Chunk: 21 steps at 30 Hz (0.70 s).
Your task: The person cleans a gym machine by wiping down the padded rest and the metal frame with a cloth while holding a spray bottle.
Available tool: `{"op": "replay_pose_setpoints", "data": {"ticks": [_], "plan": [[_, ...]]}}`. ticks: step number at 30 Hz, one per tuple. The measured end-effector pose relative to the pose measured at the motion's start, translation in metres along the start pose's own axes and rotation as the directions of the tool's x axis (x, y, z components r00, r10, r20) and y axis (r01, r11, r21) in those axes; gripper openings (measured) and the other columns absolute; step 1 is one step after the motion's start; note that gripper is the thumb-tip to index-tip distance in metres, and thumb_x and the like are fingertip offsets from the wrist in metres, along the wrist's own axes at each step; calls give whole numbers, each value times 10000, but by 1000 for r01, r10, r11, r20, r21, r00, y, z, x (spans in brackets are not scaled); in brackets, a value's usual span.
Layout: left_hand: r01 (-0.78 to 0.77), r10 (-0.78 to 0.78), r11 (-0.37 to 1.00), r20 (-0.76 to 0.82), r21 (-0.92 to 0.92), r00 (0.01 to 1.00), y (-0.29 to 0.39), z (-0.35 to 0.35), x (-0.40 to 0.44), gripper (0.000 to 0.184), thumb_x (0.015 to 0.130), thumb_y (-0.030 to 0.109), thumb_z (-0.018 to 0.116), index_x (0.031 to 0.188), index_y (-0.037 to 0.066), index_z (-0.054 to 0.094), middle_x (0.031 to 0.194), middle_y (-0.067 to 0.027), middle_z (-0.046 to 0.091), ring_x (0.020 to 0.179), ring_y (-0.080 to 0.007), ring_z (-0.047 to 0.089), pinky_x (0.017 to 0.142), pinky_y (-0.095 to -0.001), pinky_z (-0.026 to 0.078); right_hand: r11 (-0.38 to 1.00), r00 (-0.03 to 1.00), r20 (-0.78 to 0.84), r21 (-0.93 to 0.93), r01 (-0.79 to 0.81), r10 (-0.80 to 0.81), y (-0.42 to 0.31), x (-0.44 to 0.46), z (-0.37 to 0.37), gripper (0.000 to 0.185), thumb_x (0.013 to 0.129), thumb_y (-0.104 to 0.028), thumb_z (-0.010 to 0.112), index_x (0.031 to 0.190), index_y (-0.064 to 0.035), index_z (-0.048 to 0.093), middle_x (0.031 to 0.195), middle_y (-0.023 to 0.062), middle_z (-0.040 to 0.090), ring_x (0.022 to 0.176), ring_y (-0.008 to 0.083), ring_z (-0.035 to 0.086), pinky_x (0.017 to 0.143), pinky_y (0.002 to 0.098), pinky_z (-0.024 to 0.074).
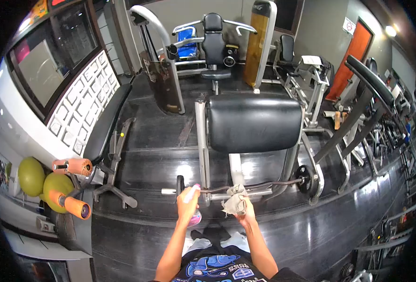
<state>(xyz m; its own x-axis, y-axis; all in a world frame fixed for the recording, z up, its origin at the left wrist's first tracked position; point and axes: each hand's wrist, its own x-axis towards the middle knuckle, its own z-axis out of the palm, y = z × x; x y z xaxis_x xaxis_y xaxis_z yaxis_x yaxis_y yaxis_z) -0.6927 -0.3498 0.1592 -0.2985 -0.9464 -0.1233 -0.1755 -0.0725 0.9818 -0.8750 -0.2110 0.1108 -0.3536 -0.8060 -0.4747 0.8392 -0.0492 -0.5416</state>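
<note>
My left hand is closed around a spray bottle with a pink top, beside the black plate on the left end of the curl bar. My right hand grips a crumpled grey-beige cloth, which lies over or just in front of the curl bar; contact cannot be made out. The bar rests low on a metal frame, with another black plate at its right end. Above it stands the black padded rest of a bench.
A long black bench with orange foam rollers stands at the left, near green balls. A seated machine is at the back. More machines and an orange door are at the right.
</note>
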Motion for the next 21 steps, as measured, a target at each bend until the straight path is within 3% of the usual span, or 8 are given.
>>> {"op": "replay_pose_setpoints", "data": {"ticks": [1,2,5,8,11,13,17,21], "plan": [[6,-8,996,27,85,1000,-5,-1,8,247,921,252,641,825,25,649,691,-15,615,462,-82,524,431,-259,422,999,999,-51,-44,-15,12,4,-1,-1,397,883,-321,586,1213,-101,588,1046,55,674,899,213,678,784,383,574],[-23,19,995,36,97,999,-8,1,16,245,918,252,643,823,26,644,686,-14,612,460,-82,523,433,-259,424,1000,995,-98,-6,-24,23,9,-1,-3,292,860,-271,629,1107,-114,631,917,9,675,795,166,678,624,319,563],[-6,-3,991,68,136,998,-16,12,39,292,875,257,696,735,30,575,650,-74,575,508,-187,595,479,-336,449,1000,989,-145,-17,-8,6,17,-1,-10,305,869,-250,624,1146,-123,605,942,13,665,805,155,668,624,314,556],[-195,170,917,102,348,980,-30,23,57,277,772,243,753,752,32,574,722,-132,612,703,-330,633,660,-429,479,1000,976,-216,-13,21,-23,22,5,-17,288,850,-278,624,1102,-139,617,955,11,662,830,169,656,699,330,546],[-206,155,878,151,433,976,-36,29,72,273,782,238,742,760,33,563,727,-133,618,692,-342,631,649,-439,477,999,954,-297,3,37,-35,30,21,-20,281,833,-321,630,1056,-150,615,968,12,653,875,180,641,736,361,536],[-285,239,808,154,515,959,-39,39,84,280,780,216,739,727,14,553,694,-125,601,628,-274,618,601,-394,463,998,967,-251,47,45,-32,32,35,-20,311,841,-284,639,1109,-128,609,1009,27,654,914,184,639,783,361,531],[-309,265,685,170,659,949,-51,60,106,270,791,230,693,726,15,543,701,-171,588,677,-376,614,634,-442,465,993,959,-282,113,29,4,37,68,-16,374,859,-208,644,1207,-82,591,1074,48,658,977,198,637,878,359,508],[-271,215,684,168,677,962,-66,73,126,276,794,232,691,713,15,538,665,-171,592,623,-360,592,629,-431,463,997,940,-336,72,-40,62,45,91,-23,399,846,-249,663,1210,-112,576,1043,12,636,929,146,625,734,312,523]]}}
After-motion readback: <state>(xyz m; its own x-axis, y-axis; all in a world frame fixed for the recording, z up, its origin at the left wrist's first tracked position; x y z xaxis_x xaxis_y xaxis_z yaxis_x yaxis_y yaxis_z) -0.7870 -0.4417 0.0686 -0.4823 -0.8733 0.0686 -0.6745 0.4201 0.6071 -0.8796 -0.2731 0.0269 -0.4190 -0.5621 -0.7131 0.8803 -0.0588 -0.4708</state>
